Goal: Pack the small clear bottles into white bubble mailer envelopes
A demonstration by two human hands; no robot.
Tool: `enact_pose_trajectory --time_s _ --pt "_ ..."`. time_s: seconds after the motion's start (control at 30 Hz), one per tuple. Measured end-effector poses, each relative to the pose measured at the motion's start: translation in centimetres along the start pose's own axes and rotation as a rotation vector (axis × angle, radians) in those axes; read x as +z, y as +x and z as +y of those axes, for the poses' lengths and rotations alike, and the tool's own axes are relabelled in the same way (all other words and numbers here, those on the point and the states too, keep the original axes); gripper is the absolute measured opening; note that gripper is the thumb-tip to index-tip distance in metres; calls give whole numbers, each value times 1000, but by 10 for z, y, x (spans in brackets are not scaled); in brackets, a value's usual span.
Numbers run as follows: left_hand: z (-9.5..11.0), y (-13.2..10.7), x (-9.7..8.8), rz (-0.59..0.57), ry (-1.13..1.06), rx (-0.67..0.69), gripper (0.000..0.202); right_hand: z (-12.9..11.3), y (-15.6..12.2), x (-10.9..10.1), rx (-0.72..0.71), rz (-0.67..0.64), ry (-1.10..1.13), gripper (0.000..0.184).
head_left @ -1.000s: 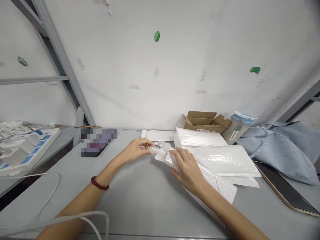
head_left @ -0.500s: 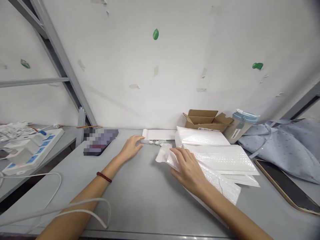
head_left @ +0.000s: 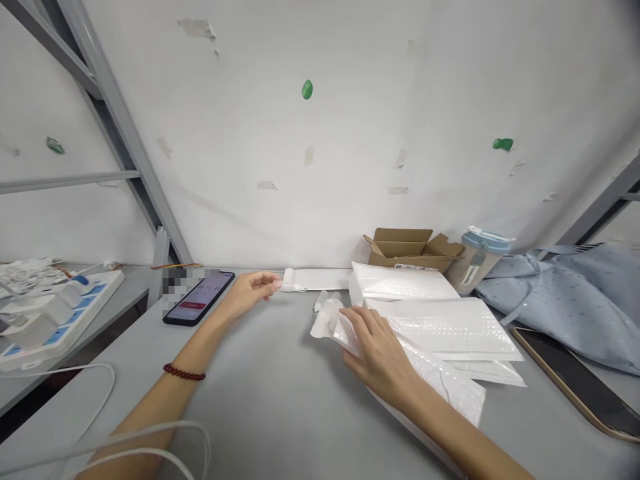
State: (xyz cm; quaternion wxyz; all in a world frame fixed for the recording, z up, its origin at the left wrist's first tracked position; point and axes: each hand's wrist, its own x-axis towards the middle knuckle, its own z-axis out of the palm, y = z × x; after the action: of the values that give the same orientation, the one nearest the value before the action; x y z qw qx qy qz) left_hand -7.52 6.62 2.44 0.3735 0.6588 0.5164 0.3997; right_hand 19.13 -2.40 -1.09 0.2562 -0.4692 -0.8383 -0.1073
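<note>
My left hand (head_left: 247,291) reaches to the back of the grey table (head_left: 280,393) and pinches the left end of a white strip of labels (head_left: 315,279) that lies along the wall. My right hand (head_left: 377,350) lies flat, fingers spread, on a white bubble mailer (head_left: 440,377) whose open mouth points left. A small clear packet (head_left: 321,300) lies on the table just beyond the mailer's mouth. More white bubble mailers (head_left: 435,320) are stacked to the right of it.
A phone (head_left: 200,298) with a lit screen lies at the left. An open cardboard box (head_left: 413,248) and a blue-lidded cup (head_left: 477,257) stand by the wall. Blue cloth (head_left: 565,293) and a dark tablet (head_left: 580,387) lie right. A power strip (head_left: 55,310) and white cable (head_left: 100,433) sit left.
My left hand has left the mouth of the mailer, moved back and left, and taken hold of the end of the label strip. My right hand has stayed on the mailer.
</note>
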Motion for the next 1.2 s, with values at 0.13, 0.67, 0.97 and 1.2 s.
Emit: enact_pose_trajectory --time_s 0.13,0.67,0.97,1.2 --pt "18 -14 19 -170 -146 18 29 1 -1 2 -5 6 10 55" --pt "21 -42 84 -240 -256 -72 13 -6 -1 4 -38 7 81 55" --pt "21 -39 69 -644 -572 -361 29 -10 0 -1 -157 70 133 48" --pt "21 -47 81 -552 -495 -340 15 -15 -2 -2 -236 125 43 52"
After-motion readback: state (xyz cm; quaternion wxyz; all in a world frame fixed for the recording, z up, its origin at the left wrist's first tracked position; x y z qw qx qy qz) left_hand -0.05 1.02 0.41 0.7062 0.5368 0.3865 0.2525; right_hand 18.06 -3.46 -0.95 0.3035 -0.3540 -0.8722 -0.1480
